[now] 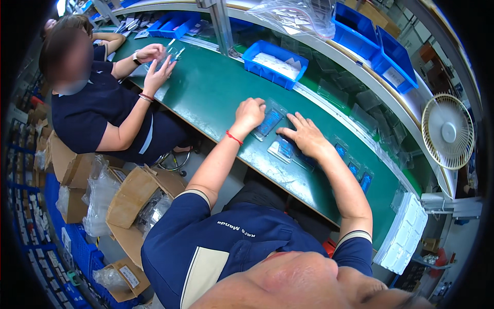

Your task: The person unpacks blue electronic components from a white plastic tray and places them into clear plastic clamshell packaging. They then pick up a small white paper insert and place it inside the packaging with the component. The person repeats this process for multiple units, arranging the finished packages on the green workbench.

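My left hand [250,114] rests with curled fingers on the edge of a clear plastic blister pack with a blue insert [269,122] lying on the green bench [206,92]. A red cord sits on that wrist. My right hand [306,135] lies flat, fingers spread, over a second clear pack with a blue insert [282,149]. More small blue-insert packs [354,168] lie in a row to the right of my right hand.
A blue bin [275,63] of white parts stands behind my hands, with more blue bins [383,46] on the upper shelf. A white fan [448,131] stands at right, stacked white trays [406,232] below it. A co-worker [98,98] handles packs at left. Cardboard boxes [128,198] sit on the floor.
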Demonstrator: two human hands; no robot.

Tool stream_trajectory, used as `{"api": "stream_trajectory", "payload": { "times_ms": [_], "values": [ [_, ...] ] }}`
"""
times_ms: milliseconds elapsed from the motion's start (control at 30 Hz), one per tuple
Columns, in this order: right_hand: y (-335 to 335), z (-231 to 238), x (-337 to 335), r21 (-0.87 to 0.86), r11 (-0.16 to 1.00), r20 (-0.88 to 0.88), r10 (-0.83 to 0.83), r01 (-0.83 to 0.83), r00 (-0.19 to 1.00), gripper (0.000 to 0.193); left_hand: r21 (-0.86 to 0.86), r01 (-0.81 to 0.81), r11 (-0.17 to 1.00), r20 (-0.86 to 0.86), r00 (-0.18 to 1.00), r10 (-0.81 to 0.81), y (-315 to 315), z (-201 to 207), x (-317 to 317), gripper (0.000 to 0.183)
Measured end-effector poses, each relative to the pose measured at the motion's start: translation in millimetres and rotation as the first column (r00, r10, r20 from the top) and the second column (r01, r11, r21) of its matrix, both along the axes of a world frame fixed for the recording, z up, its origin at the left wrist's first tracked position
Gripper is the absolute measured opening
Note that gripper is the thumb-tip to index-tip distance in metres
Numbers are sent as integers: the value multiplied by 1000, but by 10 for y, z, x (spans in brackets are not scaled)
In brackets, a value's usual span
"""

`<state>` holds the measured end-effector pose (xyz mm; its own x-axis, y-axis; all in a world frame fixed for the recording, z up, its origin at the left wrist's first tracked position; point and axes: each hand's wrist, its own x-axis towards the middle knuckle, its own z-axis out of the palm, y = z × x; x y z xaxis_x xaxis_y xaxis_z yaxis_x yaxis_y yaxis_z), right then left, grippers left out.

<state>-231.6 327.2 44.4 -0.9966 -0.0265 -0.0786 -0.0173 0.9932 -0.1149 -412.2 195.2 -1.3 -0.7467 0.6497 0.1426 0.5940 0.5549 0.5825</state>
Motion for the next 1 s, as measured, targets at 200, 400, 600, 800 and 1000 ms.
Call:
{"api": "stream_trajectory", "payload": {
  "times_ms": [200,400,600,800,1000],
  "values": [
    [-38,20,37,-8,999,-29,32,-32,999,41,41,-61,997,-103,993,65,15,-46,167,21],
    [-74,75,27,18,999,-4,47,-47,999,44,97,-85,992,-118,988,96,-13,-75,264,24],
    [-92,139,22,23,999,18,40,-41,999,45,127,-96,987,-101,989,109,-10,-72,239,24],
    [-82,308,112,-39,999,-86,-22,19,996,47,269,-82,960,66,996,67,-118,47,148,24],
    [-221,499,224,-119,990,-169,-97,77,981,60,497,-124,859,475,867,-149,-284,239,233,24]
  ]
}}
